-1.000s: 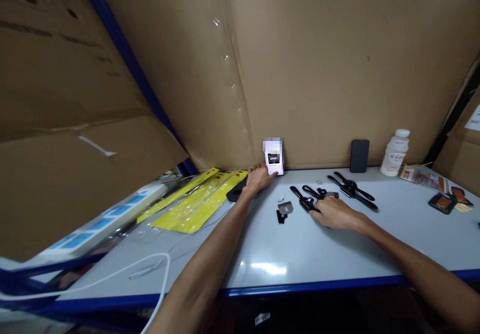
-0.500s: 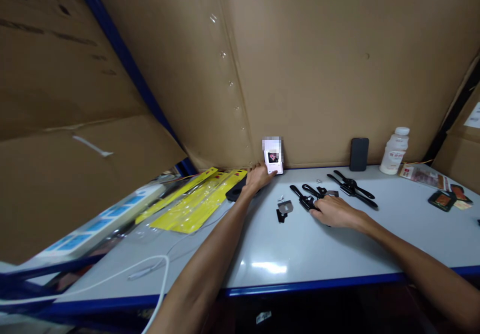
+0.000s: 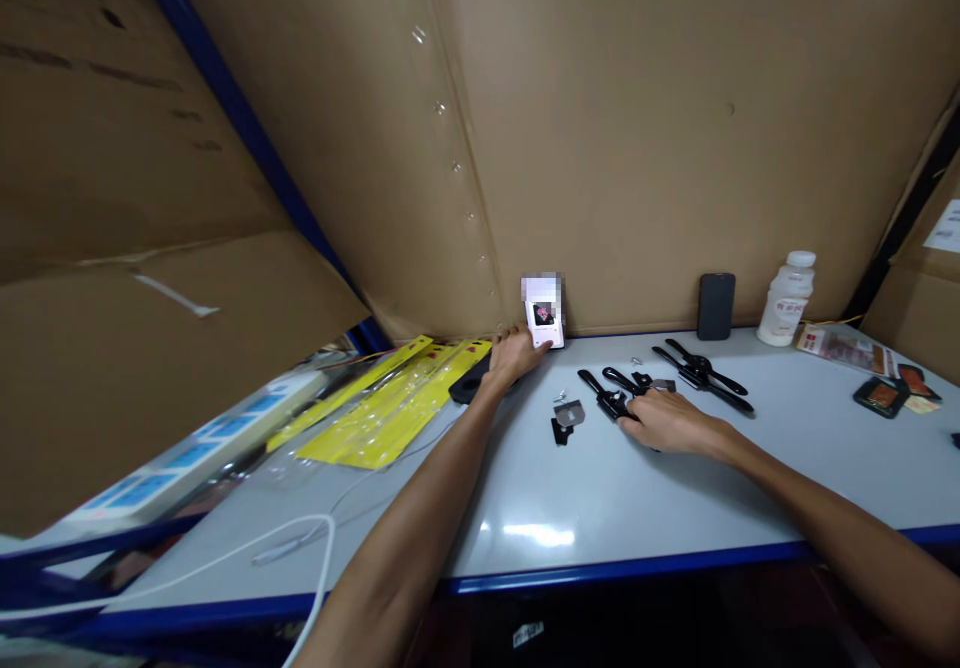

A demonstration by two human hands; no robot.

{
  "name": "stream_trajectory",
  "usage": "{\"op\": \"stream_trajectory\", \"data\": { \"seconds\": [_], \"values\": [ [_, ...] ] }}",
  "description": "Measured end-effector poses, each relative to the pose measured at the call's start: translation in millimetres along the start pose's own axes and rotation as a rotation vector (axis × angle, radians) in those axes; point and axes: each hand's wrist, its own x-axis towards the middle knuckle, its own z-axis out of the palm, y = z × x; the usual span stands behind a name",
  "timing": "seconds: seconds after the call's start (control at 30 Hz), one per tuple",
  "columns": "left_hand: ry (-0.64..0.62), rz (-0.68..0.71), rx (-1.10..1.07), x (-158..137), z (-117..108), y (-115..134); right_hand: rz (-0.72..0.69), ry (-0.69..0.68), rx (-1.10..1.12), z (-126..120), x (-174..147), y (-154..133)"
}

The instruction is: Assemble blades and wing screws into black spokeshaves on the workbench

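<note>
My left hand (image 3: 516, 353) reaches to the lower left of a lit phone (image 3: 545, 320) leaning on the cardboard wall. Its thumb is at the lower part of the screen, apart from the other fingers. A black case-like item (image 3: 469, 385) lies partly under that hand. My right hand (image 3: 667, 421) is closed over a black spokeshave (image 3: 611, 403) on the table; its fingers hide much of the tool. Beside it are another black handle (image 3: 621, 380) and a metal blade (image 3: 663, 385). A notched blade (image 3: 568, 414), a black plate (image 3: 561, 432) and small screws (image 3: 560, 397) lie to the left.
More black spokeshaves (image 3: 703, 373) lie to the right on the grey table (image 3: 540, 498). Behind them stand a dark phone (image 3: 716, 306) and a bottle (image 3: 786, 298). Yellow blister packs (image 3: 390, 418), a white cable (image 3: 326, 538) and a power strip (image 3: 202, 443) are at the left.
The view has shifted very slightly. Both hands keep their places, at the lit phone and on the spokeshave.
</note>
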Motion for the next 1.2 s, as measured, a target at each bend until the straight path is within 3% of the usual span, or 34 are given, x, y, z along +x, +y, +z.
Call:
{"op": "stream_trajectory", "data": {
  "seconds": [1.2],
  "values": [
    [0.003,-0.002,-0.026,0.6,0.6,0.6,-0.012,0.009,0.011,5.7,2.9,4.7]
  ]
}}
